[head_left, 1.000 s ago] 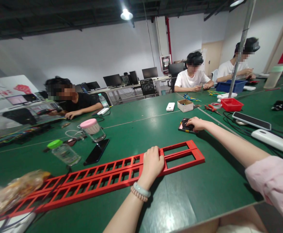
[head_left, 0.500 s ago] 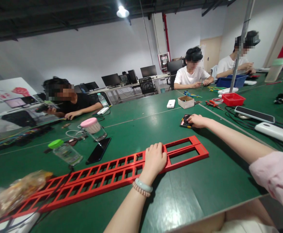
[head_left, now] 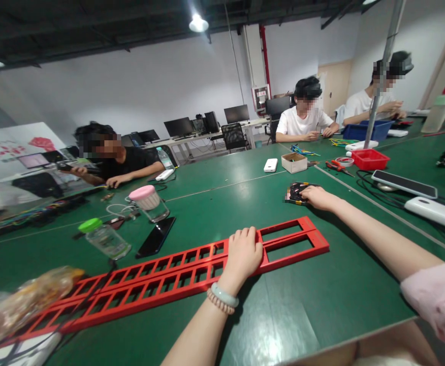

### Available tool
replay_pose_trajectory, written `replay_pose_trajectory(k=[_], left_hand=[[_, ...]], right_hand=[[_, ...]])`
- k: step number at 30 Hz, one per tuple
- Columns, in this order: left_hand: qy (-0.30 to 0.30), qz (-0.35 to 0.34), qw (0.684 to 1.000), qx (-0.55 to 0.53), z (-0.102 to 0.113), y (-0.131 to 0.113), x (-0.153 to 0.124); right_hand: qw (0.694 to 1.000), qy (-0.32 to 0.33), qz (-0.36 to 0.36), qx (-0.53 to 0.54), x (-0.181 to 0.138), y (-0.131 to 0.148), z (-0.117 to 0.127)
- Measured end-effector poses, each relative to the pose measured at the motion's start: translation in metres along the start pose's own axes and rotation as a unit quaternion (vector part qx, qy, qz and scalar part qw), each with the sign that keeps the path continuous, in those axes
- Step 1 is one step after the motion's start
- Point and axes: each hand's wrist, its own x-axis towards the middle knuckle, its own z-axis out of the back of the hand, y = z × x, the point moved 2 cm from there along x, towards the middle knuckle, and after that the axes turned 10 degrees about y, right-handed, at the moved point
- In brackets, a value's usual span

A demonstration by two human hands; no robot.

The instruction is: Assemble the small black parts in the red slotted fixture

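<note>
A long red slotted frame (head_left: pixel 169 282) lies flat on the green table (head_left: pixel 314 310), running from lower left to the middle right. My left hand (head_left: pixel 244 252) rests on top of it near its right end, fingers curled over the far bar. My right hand (head_left: pixel 317 195) is stretched out to the far side, its fingers on a small dark tray of black parts (head_left: pixel 296 192). What the right fingers hold, if anything, is hidden.
A black phone (head_left: pixel 155 236), a green-lidded jar (head_left: pixel 102 238) and a pink-lidded jar (head_left: pixel 147 202) stand left of centre. A crinkled plastic bag (head_left: pixel 24 300) lies at far left. At right are white devices (head_left: pixel 436 212), a red bin (head_left: pixel 369 158) and a cardboard box (head_left: pixel 293 162). Three other people sit at the table.
My right hand has stayed on the dark tray, which has shifted slightly. My left hand keeps its place on the red frame. The view has swung a little.
</note>
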Motion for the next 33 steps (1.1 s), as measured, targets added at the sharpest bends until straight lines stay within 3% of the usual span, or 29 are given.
replay_pose_trajectory(k=[8,20,29,33], left_hand=[[0.011,0.0,1.0,-0.017,0.0,0.0,0.001],[-0.012,-0.045,0.995,-0.092,-0.002,0.003,0.003],[0.089,-0.157,0.976,-0.121,-0.001,0.003,-0.004],[0.082,-0.158,0.977,-0.119,0.0,0.006,-0.004]], right_hand=[[0.999,0.041,-0.023,0.01,0.003,-0.006,-0.002],[1.0,0.013,0.017,0.015,-0.003,0.0,0.006],[1.0,0.004,0.019,0.023,-0.006,0.004,0.008],[1.0,0.007,0.024,0.015,-0.005,0.003,0.008]])
